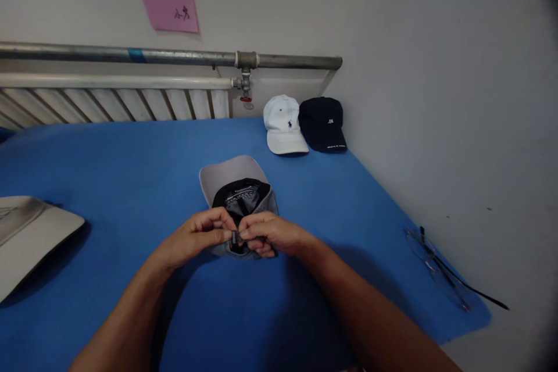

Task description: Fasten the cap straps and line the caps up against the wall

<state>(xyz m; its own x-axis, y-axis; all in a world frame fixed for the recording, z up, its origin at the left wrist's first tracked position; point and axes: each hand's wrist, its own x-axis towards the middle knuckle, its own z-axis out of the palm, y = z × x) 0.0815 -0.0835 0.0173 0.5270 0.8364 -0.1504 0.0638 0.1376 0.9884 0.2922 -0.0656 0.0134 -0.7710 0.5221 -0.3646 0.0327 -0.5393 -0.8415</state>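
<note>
A grey cap (233, 177) lies with its inside facing up, its brim pointing away and its back strap toward me. My left hand (203, 233) pinches the left side of the strap, by a small buckle. Close beside it, my right hand (272, 232) grips the strap's other side between thumb and fingers. The fingertips of both hands nearly meet at the buckle. The strap's end is partly hidden by my right fingers.
A white cap (285, 125) and a dark navy cap (323, 124) rest by the wall at the back. Glasses (440, 270) lie at the right edge of the blue surface (131, 168). A pale brimmed item (37, 232) is at the left. Behind stands a radiator (113, 103).
</note>
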